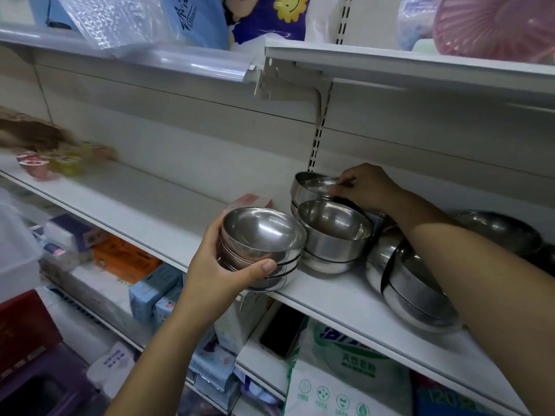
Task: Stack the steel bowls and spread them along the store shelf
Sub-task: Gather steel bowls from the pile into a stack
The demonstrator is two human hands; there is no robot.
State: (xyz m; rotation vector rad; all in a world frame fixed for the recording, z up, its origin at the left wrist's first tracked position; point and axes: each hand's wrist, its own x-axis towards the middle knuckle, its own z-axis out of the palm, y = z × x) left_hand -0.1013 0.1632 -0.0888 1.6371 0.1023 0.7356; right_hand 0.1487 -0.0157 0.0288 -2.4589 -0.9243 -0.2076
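Observation:
My left hand (223, 267) grips a stack of steel bowls (264, 235) at the front edge of the white shelf (330, 298). Right beside it stands a second stack (333, 232). Behind that, my right hand (365, 187) pinches the rim of the top bowl of a back stack (309, 187), which sits tilted. Under my right forearm a further stack of bowls (411, 286) lies on its side. One more bowl (498, 229) rests at the far right.
Small jelly cups (51, 163) sit at the shelf's left end, with bare shelf between them and the bowls. A pink packet (252, 201) lies behind the left stack. The shelf above (420, 64) hangs low. Boxes, a phone (282, 331) and bags fill the shelves below.

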